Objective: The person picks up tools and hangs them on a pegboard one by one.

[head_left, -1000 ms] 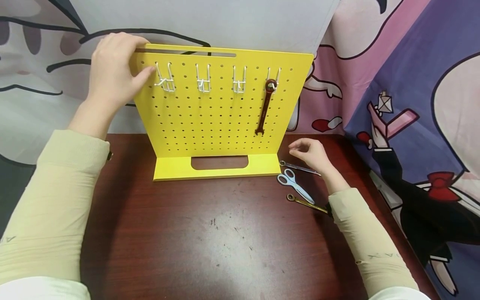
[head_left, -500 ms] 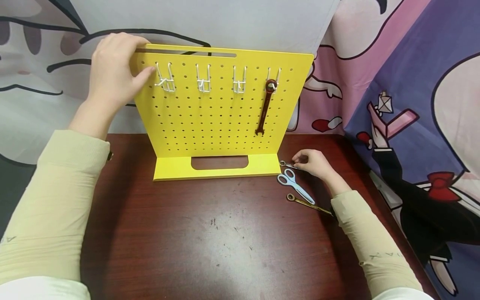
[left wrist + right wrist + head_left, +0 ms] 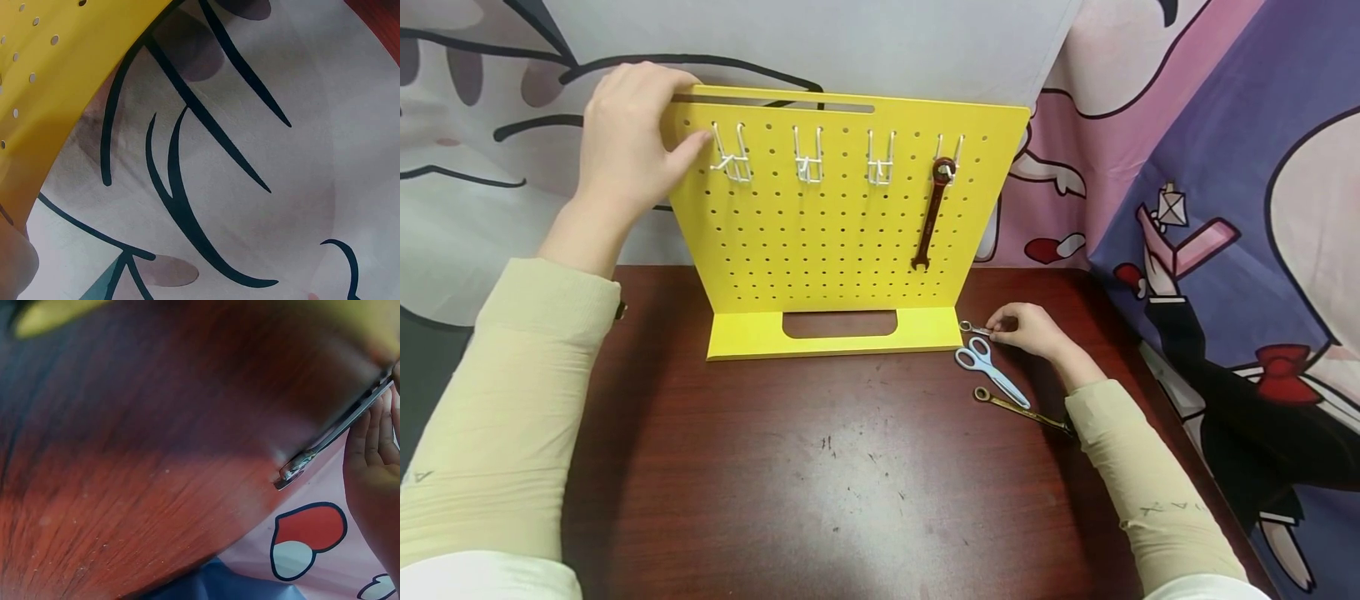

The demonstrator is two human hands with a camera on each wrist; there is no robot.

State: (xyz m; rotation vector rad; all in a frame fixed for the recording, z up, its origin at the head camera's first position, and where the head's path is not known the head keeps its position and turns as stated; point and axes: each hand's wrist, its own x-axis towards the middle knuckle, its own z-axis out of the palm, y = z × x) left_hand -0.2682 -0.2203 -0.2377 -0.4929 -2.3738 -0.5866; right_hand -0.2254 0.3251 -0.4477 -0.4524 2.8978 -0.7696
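Observation:
My left hand (image 3: 628,133) grips the upper left corner of a yellow pegboard (image 3: 842,242), thumb on the front face and fingers behind the edge. Part of that hand shows at the lower left of the left wrist view. My right hand (image 3: 1026,327) pinches a silver combination wrench (image 3: 977,329) close to its ring end, beside the board's right foot. In the right wrist view the wrench (image 3: 340,428) runs slantwise from the fingers, its other end near the tabletop. A dark red wrench (image 3: 931,212) hangs from the rightmost of several white wire hooks (image 3: 880,171).
Light blue scissors (image 3: 992,371) lie just in front of my right hand. A brass-coloured wrench (image 3: 1018,408) lies nearer, partly under the right sleeve. The dark wooden table (image 3: 805,467) meets printed cloth (image 3: 1247,250) at the right and back.
My right hand has come down and slightly forward onto the silver wrench and now pinches it. My left hand and the pegboard stay as they were.

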